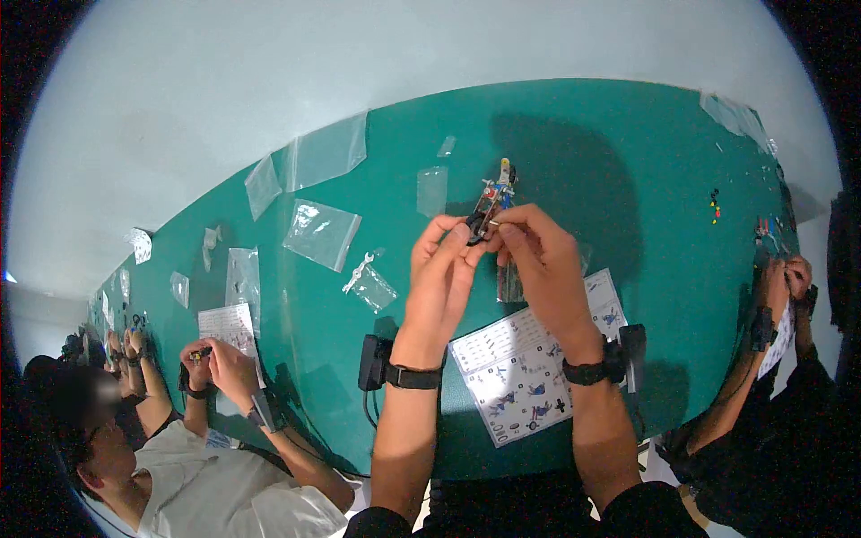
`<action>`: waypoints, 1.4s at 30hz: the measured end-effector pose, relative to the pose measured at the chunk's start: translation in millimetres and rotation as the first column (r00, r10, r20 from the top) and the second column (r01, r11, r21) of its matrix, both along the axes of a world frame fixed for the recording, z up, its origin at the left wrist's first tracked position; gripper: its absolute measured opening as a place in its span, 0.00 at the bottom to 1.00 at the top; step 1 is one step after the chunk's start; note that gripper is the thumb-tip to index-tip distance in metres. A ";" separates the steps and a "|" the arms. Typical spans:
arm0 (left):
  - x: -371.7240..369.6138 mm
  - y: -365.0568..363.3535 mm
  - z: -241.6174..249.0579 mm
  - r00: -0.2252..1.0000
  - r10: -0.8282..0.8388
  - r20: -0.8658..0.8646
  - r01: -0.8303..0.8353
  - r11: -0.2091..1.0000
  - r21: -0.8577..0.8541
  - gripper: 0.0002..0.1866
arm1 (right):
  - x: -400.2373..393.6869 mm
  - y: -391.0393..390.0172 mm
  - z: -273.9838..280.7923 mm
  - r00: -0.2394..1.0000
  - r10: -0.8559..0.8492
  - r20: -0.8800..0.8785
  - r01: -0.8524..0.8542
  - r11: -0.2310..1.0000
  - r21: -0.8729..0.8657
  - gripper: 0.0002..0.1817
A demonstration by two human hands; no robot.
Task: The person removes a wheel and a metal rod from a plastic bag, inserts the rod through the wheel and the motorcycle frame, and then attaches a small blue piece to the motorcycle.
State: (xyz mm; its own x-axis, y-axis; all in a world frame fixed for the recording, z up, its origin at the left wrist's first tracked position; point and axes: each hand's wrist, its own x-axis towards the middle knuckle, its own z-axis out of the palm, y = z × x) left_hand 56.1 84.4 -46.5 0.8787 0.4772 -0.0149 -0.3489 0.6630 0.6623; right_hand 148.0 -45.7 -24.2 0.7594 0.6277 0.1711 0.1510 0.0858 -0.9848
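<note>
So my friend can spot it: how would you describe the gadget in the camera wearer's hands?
Find the green table, then the left hand and right hand meeting near the picture's centre. Between them is a small model, its yellowish end pointing toward the picture's top. Its red and black parts set it apart from the clear bags lying nearby.
</note>
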 end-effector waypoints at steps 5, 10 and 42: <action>-0.3 -1.3 6.2 0.997 0.015 0.077 -0.001 0.985 -0.171 0.05 | -2.3 -2.5 11.2 1.000 0.004 -0.012 -0.004 1.000 -0.011 0.08; -1.4 0.5 3.6 0.998 0.010 0.063 0.000 0.988 -0.153 0.04 | -2.2 -4.4 11.2 0.999 0.022 0.042 -0.019 0.996 -0.086 0.07; -29.4 6.8 18.2 0.993 0.113 -0.020 -0.092 0.889 0.449 0.18 | 3.9 -14.4 31.6 0.998 0.006 0.062 0.008 0.974 -0.227 0.31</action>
